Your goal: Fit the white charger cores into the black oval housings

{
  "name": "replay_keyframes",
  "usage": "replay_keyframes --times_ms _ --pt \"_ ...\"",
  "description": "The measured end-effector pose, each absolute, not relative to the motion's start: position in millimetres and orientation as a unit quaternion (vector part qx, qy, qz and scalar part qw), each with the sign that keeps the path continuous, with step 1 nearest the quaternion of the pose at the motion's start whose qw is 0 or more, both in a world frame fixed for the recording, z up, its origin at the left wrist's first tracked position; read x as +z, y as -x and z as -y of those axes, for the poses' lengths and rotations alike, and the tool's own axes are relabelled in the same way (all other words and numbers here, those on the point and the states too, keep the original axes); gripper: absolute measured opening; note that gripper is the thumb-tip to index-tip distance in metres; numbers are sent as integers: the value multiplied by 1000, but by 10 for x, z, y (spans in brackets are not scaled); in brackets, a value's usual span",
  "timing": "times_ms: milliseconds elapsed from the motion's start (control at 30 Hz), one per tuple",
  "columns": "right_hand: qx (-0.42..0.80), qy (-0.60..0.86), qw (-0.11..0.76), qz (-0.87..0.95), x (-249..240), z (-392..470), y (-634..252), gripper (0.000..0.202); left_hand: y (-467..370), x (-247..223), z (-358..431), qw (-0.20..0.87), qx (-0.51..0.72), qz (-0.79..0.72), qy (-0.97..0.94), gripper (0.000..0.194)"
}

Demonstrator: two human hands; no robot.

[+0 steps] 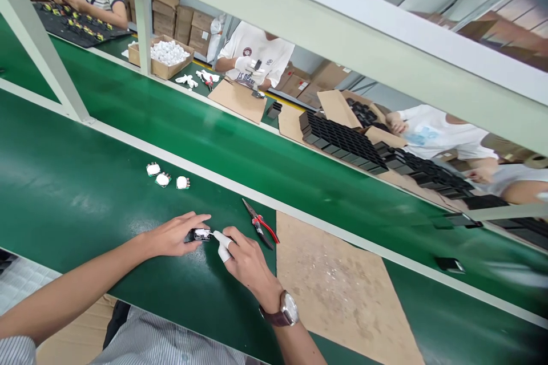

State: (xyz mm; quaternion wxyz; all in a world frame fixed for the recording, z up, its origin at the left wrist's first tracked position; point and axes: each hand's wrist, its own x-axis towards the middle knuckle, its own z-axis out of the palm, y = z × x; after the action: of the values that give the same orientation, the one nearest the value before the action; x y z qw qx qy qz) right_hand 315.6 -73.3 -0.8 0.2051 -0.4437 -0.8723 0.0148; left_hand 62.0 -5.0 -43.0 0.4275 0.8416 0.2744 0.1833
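Near the lower middle of the frame, holding a small black case (202, 235) between thumb and fingers of the left hand (173, 235); touching its right end with the right hand (246, 256), but cannot tell if pinching. Could slide on the smooth green counter (85, 194) if held too loosely, or get hurt inside if poked too hard. Looks dark outside, lumpy white on top. To the right, red-handled pliers (259, 223); farther up and left, three white-topped boards (162, 179).
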Motion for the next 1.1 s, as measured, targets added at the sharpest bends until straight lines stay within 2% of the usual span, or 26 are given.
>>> replay_keyframes --times_ms 267,800,1100 --pt "1 423 176 889 -22 693 -3103 25 -624 -401 40 437 176 -273 -839 74" --pt "20 434 186 881 -82 647 -3077 25 -636 -389 46 431 174 -276 -841 74" --pt "4 412 140 900 59 657 -3074 26 -634 -369 49 435 178 -275 -839 73"
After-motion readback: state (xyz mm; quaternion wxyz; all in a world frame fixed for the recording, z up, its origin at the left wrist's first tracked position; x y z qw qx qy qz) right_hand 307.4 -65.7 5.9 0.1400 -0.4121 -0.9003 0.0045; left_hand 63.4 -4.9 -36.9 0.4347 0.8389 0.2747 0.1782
